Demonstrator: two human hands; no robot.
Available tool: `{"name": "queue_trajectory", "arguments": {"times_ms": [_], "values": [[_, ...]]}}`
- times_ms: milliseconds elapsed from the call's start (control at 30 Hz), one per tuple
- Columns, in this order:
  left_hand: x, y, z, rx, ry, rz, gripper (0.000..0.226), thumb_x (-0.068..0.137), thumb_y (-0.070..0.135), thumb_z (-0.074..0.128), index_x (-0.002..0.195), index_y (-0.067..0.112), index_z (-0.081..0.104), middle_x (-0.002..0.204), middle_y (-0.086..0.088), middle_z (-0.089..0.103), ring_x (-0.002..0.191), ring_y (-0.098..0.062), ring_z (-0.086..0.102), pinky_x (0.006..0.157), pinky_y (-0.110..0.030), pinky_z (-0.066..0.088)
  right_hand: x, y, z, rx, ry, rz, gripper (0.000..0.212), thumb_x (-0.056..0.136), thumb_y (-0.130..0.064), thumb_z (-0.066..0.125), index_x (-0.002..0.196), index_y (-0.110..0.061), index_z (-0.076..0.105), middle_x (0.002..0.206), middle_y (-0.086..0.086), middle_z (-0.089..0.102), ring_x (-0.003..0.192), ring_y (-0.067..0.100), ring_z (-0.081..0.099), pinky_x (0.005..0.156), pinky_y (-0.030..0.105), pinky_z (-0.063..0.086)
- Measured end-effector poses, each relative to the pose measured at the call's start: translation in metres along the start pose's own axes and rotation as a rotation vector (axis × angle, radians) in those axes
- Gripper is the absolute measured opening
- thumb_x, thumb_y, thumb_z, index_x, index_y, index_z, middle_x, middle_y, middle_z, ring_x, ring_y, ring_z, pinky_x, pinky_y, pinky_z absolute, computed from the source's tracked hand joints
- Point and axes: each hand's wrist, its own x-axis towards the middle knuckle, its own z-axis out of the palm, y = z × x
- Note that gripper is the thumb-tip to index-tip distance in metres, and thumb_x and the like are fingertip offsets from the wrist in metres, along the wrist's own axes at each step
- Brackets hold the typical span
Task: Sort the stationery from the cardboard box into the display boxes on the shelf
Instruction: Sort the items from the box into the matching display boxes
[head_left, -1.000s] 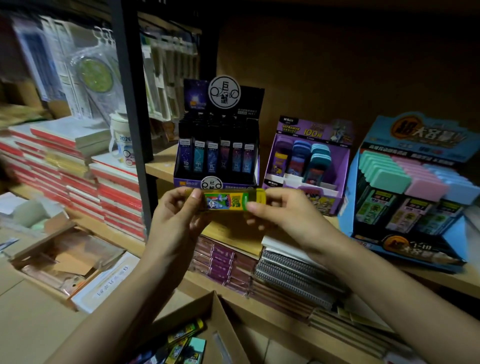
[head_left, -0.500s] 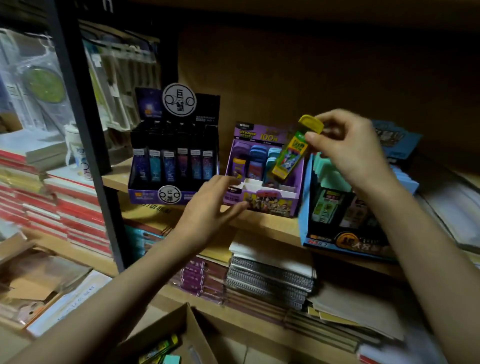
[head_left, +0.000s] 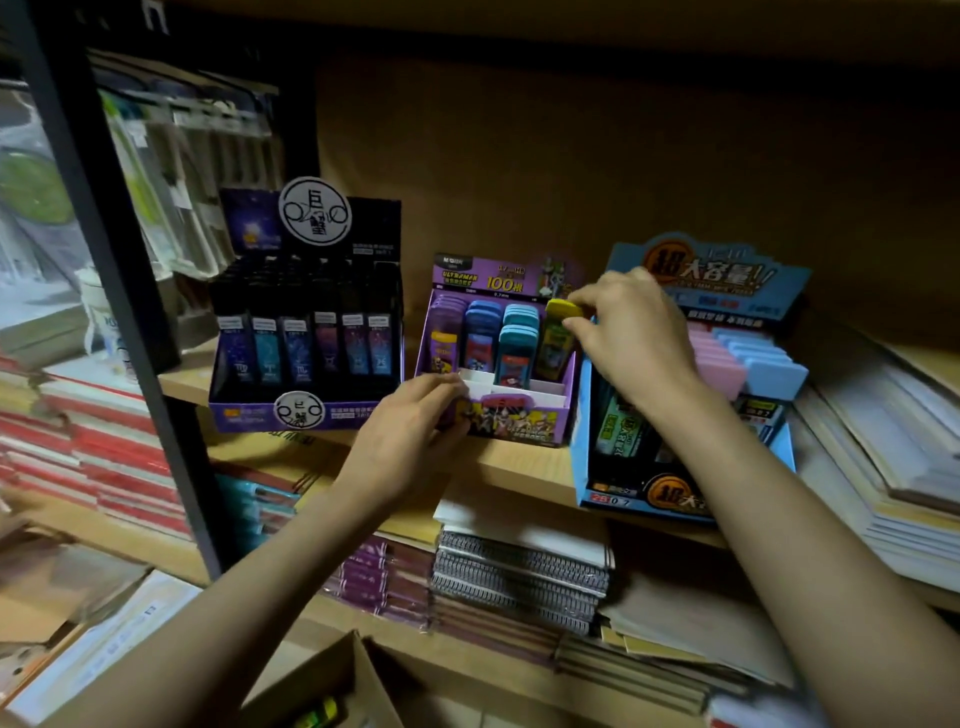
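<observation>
Here the yellow-capped case (head_left: 556, 347) sits pinched between right fingers (head_left: 589, 300).

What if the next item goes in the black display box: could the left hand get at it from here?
Probably yes. The left hand holds the purple display box at its front corner, right beside the black display box; nothing visible stands between them. The right hand pinches a yellow-capped case.

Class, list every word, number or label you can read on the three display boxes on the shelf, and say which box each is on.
"ULTRAMAN" and "100": header of the purple display box.
"超大容量": header of the blue display box.
"2B 0.7": its front lip.
"巨蟹": round sign on the black display box.
Smaller print on all three boxes: too blurred to read.
</observation>
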Motion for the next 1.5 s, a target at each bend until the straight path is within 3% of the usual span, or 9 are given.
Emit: {"name": "queue_trajectory", "arguments": {"times_ms": [300, 500, 567, 733, 867, 1067, 1233, 1300, 1500], "values": [[0.002, 0.004, -0.010, -0.010, -0.065, 0.018, 0.045, 0.091, 0.021, 0.060, 0.134, 0.011, 0.051, 0.139, -0.005, 0.049, 0.129, -0.020, 0.043, 0.102, -0.024, 0.031, 0.006, -0.006, -0.004, -0.080, -0.210, -0.012, 0.032, 0.088, -0.032, 0.062, 0.117, -0.018, 0.061, 0.112, 0.010, 0.062, 0.111, 0.029, 0.049, 0.088, 0.038, 0.040], [-0.044, 0.006, -0.061, -0.186, -0.053, -0.142, 0.023, 0.091, 0.023, 0.056, 0.113, 0.019, 0.058, 0.108, 0.008, 0.060, 0.097, -0.004, 0.059, 0.082, -0.026, 0.051, -0.012, -0.034, -0.039, 0.282, -0.209, -0.133, 0.026, 0.087, -0.027, 0.064, 0.111, -0.018, 0.066, 0.105, -0.001, 0.062, 0.101, 0.015, 0.053, 0.081, 0.024, 0.039], [-0.076, -0.001, -0.070, -0.198, -0.157, -0.252, 0.016, 0.090, 0.023, 0.055, 0.107, 0.023, 0.057, 0.099, 0.015, 0.058, 0.090, 0.004, 0.056, 0.077, -0.018, 0.049, -0.036, -0.054, -0.044, 0.495, -0.329, -0.172, 0.018, 0.085, -0.026, 0.066, 0.102, -0.020, 0.069, 0.096, -0.007, 0.065, 0.087, 0.007, 0.058, 0.075, 0.016, 0.042], [-0.167, -0.029, -0.047, -0.299, -0.288, -0.634, 0.019, 0.092, 0.016, 0.059, 0.109, 0.009, 0.060, 0.105, -0.004, 0.064, 0.092, -0.013, 0.060, 0.081, -0.025, 0.049, -0.118, -0.102, 0.005, 0.575, -0.787, -0.260, 0.014, 0.088, -0.025, 0.063, 0.098, -0.019, 0.070, 0.089, -0.012, 0.062, 0.076, -0.004, 0.055, 0.069, 0.006, 0.041], [-0.252, -0.045, -0.001, -0.346, -0.375, -0.878, 0.021, 0.090, 0.015, 0.062, 0.108, 0.004, 0.060, 0.105, -0.014, 0.066, 0.086, -0.016, 0.057, 0.072, -0.022, 0.042, -0.217, -0.128, 0.086, 0.535, -1.151, -0.160, 0.015, 0.090, -0.019, 0.058, 0.099, -0.010, 0.067, 0.100, 0.005, 0.066, 0.093, 0.017, 0.061, 0.081, 0.029, 0.048], [-0.386, -0.056, 0.059, -0.393, -0.465, -1.223, 0.037, 0.089, 0.012, 0.062, 0.121, -0.005, 0.053, 0.121, -0.020, 0.058, 0.111, -0.029, 0.057, 0.084, -0.026, 0.041, -0.342, -0.146, 0.173, 0.477, -1.441, 0.090, 0.022, 0.089, -0.017, 0.059, 0.100, 0.002, 0.064, 0.101, 0.019, 0.067, 0.091, 0.026, 0.061, 0.079, 0.035, 0.048], [-0.442, -0.072, 0.082, -0.233, -0.565, -1.295, 0.053, 0.089, 0.025, 0.063, 0.135, 0.009, 0.042, 0.141, -0.014, 0.043, 0.126, -0.027, 0.044, 0.101, -0.032, 0.037, -0.386, -0.153, 0.223, 0.518, -1.457, 0.412, 0.008, 0.086, -0.010, 0.062, 0.079, -0.011, 0.061, 0.083, 0.006, 0.062, 0.089, 0.025, 0.059, 0.075, 0.030, 0.045], [-0.450, -0.084, 0.089, -0.109, -0.558, -1.249, 0.062, 0.088, 0.033, 0.063, 0.141, 0.013, 0.037, 0.150, -0.014, 0.031, 0.133, -0.029, 0.036, 0.105, -0.036, 0.036, -0.396, -0.156, 0.239, 0.562, -1.432, 0.523, 0.027, 0.084, -0.003, 0.064, 0.069, -0.020, 0.051, 0.074, 0.000, 0.057, 0.089, 0.021, 0.056, 0.067, 0.025, 0.041], [-0.456, -0.130, 0.108, 0.069, -0.429, -1.468, 0.089, 0.087, 0.042, 0.062, 0.151, 0.009, 0.009, 0.157, -0.023, 0.001, 0.144, -0.037, 0.010, 0.114, -0.046, 0.019, -0.423, -0.167, 0.268, 0.542, -1.367, 0.675, 0.032, 0.078, -0.001, 0.071, 0.108, -0.001, 0.059, 0.107, 0.013, 0.063, 0.107, 0.026, 0.058, 0.078, 0.025, 0.042]]}}
